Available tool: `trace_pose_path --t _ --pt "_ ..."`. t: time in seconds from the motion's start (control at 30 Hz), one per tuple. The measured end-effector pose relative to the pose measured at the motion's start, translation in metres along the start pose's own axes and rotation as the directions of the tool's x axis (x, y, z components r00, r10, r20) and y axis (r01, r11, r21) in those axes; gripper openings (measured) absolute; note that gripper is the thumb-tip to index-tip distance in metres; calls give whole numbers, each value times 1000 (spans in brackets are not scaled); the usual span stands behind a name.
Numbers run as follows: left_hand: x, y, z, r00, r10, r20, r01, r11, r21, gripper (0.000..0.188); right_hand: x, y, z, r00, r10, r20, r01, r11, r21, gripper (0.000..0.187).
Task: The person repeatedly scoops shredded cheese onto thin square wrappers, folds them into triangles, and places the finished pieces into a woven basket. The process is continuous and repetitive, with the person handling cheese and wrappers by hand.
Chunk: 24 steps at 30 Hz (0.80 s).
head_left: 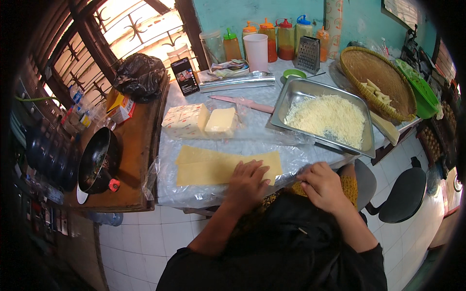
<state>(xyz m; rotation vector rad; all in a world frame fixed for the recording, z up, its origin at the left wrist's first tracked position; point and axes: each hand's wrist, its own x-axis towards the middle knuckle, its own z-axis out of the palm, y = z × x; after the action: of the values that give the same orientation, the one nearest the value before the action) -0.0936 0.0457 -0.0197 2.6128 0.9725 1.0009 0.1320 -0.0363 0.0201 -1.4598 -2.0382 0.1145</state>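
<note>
Pale yellow dough sheets (206, 167) lie flat and overlapping on the plastic-covered table. My left hand (246, 182) rests on their right part, fingers spread. Just right of the sheets, above the table's near edge, my right hand (320, 185) has its fingers curled together; whatever they hold, if anything, is hidden. Clear plastic lies close to those fingers. Beyond the sheets sit a wrapped block (186, 120) and a cut pale block of cheese or butter (221, 121). A knife with a pink handle (259, 106) lies behind them. A metal tray (371, 140) holds grated cheese (330, 119).
A foil roll (238, 82), a propped phone (184, 76), a white cup (256, 51), sauce bottles (285, 41) and a box grater (307, 54) line the back. A woven tray (359, 68) with pale pieces stands right. On the left wooden table is a black pan (99, 160).
</note>
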Motion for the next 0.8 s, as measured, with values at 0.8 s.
trace_pose_path --t 0.8 --pt "-6 -1 11 901 -422 102 333 519 -787 39 15 -16 66 991 114 74 -136 788 600 51"
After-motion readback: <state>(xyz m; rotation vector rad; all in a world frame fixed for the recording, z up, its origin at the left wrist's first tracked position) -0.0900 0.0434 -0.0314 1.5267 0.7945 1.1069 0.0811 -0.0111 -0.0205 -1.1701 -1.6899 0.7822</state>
